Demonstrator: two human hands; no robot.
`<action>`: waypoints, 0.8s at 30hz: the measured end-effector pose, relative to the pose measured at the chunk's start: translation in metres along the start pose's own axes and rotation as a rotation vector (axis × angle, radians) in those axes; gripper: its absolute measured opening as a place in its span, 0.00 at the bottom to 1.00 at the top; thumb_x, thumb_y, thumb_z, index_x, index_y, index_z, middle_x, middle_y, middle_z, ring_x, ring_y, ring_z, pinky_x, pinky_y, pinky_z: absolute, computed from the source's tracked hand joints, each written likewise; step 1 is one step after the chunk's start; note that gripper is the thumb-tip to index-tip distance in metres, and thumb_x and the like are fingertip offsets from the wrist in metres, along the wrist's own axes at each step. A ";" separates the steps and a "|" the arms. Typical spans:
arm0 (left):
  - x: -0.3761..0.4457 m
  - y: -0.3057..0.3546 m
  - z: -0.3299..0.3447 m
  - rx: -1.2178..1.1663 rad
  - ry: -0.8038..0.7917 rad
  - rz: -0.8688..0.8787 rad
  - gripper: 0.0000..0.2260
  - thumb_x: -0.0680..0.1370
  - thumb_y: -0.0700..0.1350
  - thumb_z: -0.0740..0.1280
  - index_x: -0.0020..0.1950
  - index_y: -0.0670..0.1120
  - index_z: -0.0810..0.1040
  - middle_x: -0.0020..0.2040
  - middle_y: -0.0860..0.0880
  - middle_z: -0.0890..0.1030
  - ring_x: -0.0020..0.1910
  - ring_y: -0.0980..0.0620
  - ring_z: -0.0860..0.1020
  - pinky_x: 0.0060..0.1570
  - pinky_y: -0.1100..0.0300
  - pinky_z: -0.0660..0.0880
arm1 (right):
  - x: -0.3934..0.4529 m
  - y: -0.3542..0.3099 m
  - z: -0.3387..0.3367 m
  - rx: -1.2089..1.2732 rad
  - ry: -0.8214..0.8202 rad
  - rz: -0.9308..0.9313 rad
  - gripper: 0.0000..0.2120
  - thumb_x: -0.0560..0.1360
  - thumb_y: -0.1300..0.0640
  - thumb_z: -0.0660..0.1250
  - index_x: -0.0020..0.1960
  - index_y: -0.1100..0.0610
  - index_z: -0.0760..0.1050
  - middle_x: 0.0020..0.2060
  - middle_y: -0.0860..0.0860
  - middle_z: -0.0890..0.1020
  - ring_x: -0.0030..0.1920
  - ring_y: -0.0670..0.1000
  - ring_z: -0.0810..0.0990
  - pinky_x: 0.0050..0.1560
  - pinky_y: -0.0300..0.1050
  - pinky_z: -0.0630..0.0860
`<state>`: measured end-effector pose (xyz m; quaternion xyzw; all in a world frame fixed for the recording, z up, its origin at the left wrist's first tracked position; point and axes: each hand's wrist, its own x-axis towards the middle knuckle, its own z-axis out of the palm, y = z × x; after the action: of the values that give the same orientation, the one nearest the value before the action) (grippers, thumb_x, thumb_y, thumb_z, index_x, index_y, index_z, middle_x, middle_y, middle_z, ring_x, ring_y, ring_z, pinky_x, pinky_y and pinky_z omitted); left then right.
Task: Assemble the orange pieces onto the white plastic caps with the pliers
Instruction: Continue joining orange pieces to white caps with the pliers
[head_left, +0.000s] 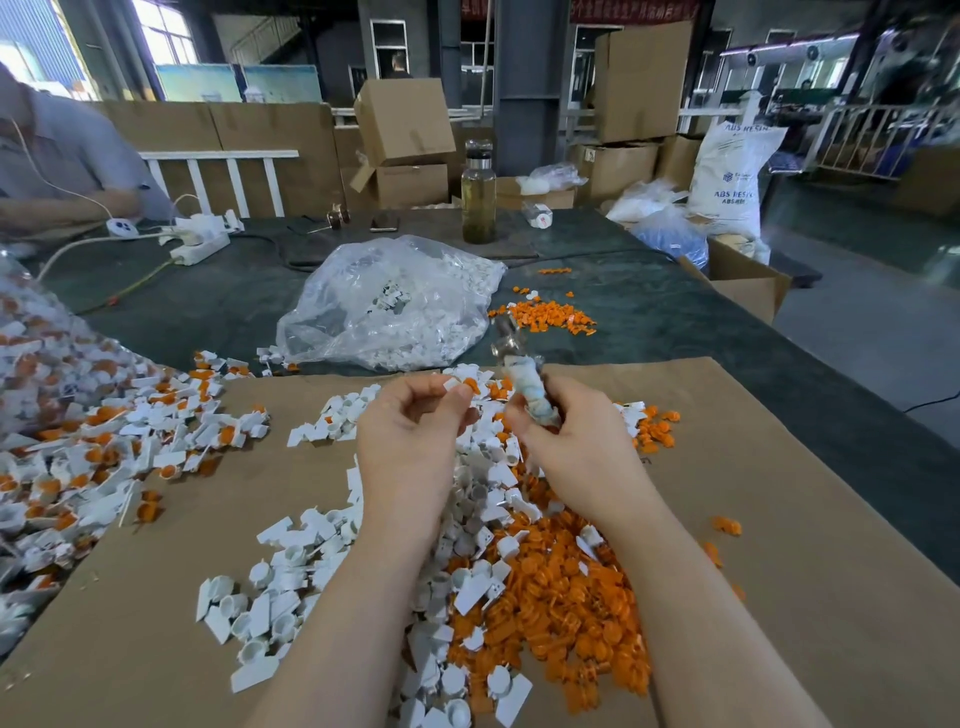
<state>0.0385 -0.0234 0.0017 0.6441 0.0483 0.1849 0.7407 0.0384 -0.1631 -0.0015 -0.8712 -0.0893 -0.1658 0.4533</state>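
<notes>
Clearly mid-job: left hand (415, 415) pinches a white cap with orange piece (464, 385); right hand (576, 436) grips pliers (522, 374). Left of hands, assembled pile (104, 441); nearer, loose caps and orange pieces (545, 613) remain.

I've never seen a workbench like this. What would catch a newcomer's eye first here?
Probably the two bare hands in the middle: the left hand pinches a white cap with an orange piece, while the right hand grips the wrapped handles of the pliers. Below them, a bright heap of orange pieces lies beside scattered white caps on the brown cardboard sheet. Farther back sits a clear bag of white parts.
</notes>
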 end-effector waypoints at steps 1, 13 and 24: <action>-0.001 -0.001 0.001 0.042 -0.002 0.022 0.02 0.76 0.38 0.72 0.45 0.43 0.82 0.35 0.51 0.84 0.35 0.57 0.83 0.38 0.68 0.78 | 0.000 -0.002 0.002 0.014 0.064 -0.010 0.04 0.77 0.51 0.68 0.45 0.50 0.75 0.32 0.42 0.76 0.33 0.39 0.75 0.32 0.31 0.67; -0.011 -0.008 0.011 0.152 0.007 0.155 0.03 0.76 0.43 0.74 0.43 0.49 0.82 0.37 0.52 0.85 0.39 0.55 0.83 0.40 0.66 0.78 | 0.001 -0.006 0.013 0.005 0.205 0.023 0.08 0.76 0.48 0.70 0.48 0.53 0.78 0.32 0.42 0.77 0.31 0.40 0.74 0.31 0.32 0.63; -0.010 -0.010 0.009 0.133 -0.003 0.185 0.04 0.77 0.43 0.72 0.44 0.51 0.81 0.38 0.53 0.84 0.39 0.57 0.83 0.41 0.66 0.78 | 0.001 -0.006 0.003 0.133 0.068 0.037 0.06 0.76 0.50 0.69 0.46 0.52 0.77 0.29 0.39 0.77 0.31 0.38 0.74 0.31 0.31 0.68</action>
<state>0.0346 -0.0365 -0.0082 0.6938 -0.0002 0.2480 0.6762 0.0380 -0.1567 0.0019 -0.8346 -0.0686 -0.1808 0.5158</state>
